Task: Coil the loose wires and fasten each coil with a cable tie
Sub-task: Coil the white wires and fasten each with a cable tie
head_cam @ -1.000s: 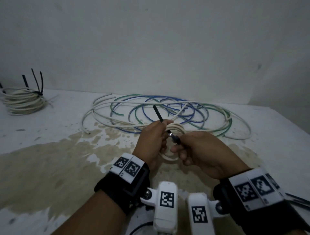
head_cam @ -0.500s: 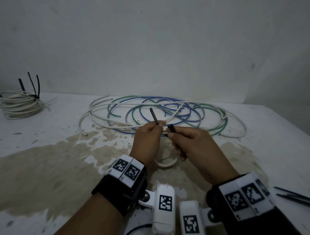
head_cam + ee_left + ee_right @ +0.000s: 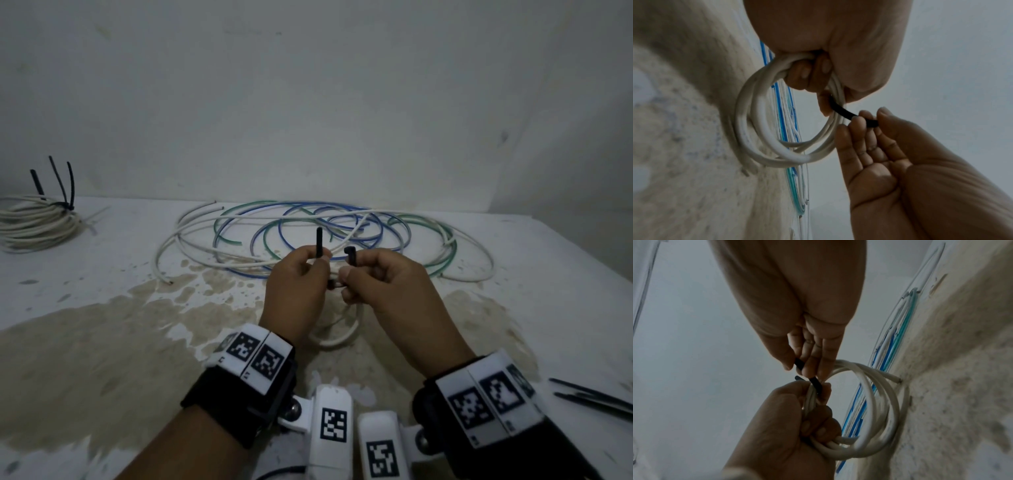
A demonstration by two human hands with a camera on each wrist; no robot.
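White coiled wire, a small bundle of plastic-sheathed loops, hung just above the stained white tabletop in front of me, gripped in my left hand. Going left to right: at the far left lay an already tied white coil with black tie tails sticking up. My left hand had its fingers curled round the small coil and the tail of the black plastic cable tie, which over the last second had swung from a slant to nearly upright. My right hand had risen level with the left, thumb and fingertips pinching the tie's other end so the black head stood up beside the tail. I judged the strap now passed round the coil with both ends brought together, ready for threading, though not yet locked. Behind lay the loose tangle of white, blue and green wires, still uncoiled. At the far right rested spare black cable ties. No readable writing or brand showed, only black-and-white square marker patterns on my wrist bands.
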